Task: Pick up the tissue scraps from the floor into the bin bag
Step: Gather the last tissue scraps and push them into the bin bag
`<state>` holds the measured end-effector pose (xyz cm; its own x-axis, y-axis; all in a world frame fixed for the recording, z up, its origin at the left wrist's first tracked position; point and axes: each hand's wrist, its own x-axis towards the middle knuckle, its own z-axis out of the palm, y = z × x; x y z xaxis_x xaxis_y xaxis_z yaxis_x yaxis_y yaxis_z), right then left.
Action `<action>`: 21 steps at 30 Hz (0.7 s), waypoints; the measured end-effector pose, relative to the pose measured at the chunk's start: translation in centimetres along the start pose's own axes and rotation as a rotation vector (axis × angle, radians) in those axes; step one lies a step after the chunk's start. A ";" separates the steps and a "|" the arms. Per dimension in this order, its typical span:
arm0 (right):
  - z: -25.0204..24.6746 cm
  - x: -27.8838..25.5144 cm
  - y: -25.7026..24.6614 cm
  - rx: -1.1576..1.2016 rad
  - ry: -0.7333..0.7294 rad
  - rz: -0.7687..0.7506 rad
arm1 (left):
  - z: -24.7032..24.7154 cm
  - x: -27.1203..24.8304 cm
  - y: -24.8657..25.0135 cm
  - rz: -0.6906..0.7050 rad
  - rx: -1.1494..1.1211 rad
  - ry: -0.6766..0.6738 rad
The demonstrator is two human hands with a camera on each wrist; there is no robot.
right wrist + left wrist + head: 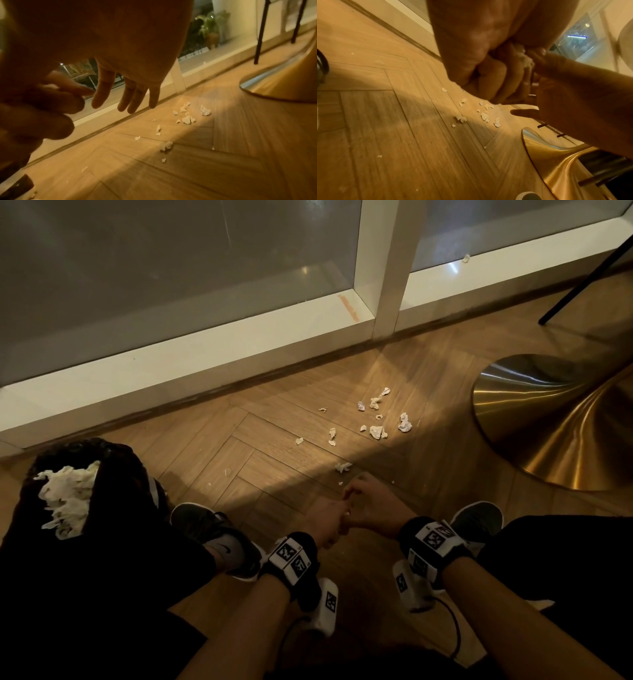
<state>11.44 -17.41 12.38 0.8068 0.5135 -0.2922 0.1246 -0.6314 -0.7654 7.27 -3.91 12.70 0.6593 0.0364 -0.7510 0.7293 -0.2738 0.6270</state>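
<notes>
- The left hand (327, 520) is low over the wooden floor (260, 460), between the person's two dark shoes. Its fingers (489, 81) are curled into a fist around a wad of white tissue (524, 58), which shows at the top of the fist in the left wrist view.
- The right hand (371, 505) is pressed up against the left one. Its thumb and forefinger meet at the tissue in the left fist; whether they actually pinch it I cannot tell (the spot is dark and partly hidden). In the right wrist view its other fingers (102, 86) hang straight and relaxed, holding nothing.
- Both wrists wear black straps with white, black-patterned markers.
- The loose tissue scraps (376, 431) lie on the floor ahead of the hands, most of them clustered in a band of light near the gold, flared table base (548, 419).
- One scrap (343, 466) lies just beyond the right hand's knuckles, apart from the cluster; a few tiny flecks lie nearer the left shoe.
- Another scrap (466, 258) sits far off on the white window sill.
- The black bin bag (113, 470) stands open at the person's left, beside the left shoe, with a heap of white tissue (66, 496) showing in its mouth.
</notes>
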 end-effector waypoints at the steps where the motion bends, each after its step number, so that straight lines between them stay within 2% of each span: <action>1: 0.0 0.2 -0.4 -0.002 0.039 -0.006 | -0.6 0.2 0.6 0.032 0.097 0.030; 4: 0.4 0.4 -1.5 0.099 0.140 -0.014 | -3.7 1.3 3.0 0.214 0.378 0.121; 7: 0.9 0.0 -0.8 0.136 0.140 0.058 | -9.3 1.7 5.2 0.190 0.491 0.233; 10: 2.0 0.2 2.1 0.003 0.002 0.211 | -16.8 0.9 7.1 0.187 0.616 0.381; 13: 3.6 0.4 5.3 -0.059 -0.157 0.342 | -24.3 -0.6 7.7 0.247 0.633 0.524; 16: 5.0 0.0 7.5 -0.183 -0.272 0.429 | -30.8 -1.9 5.6 0.110 0.530 0.465; 18: 5.8 -0.3 9.3 -0.181 -0.342 0.476 | -34.2 -2.6 2.9 0.016 0.484 0.414; 19: 6.1 -0.4 10.2 -0.153 -0.335 0.503 | -35.7 -2.9 1.4 -0.012 0.451 0.410; 21: 6.4 -0.6 11.5 -0.101 -0.333 0.570 | -37.8 -3.3 -1.2 -0.067 0.351 0.492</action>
<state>8.64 -21.26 0.07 0.5435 0.2253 -0.8086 -0.2017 -0.9000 -0.3864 11.08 32.64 22.27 0.6819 0.4820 -0.5502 0.7239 -0.5527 0.4129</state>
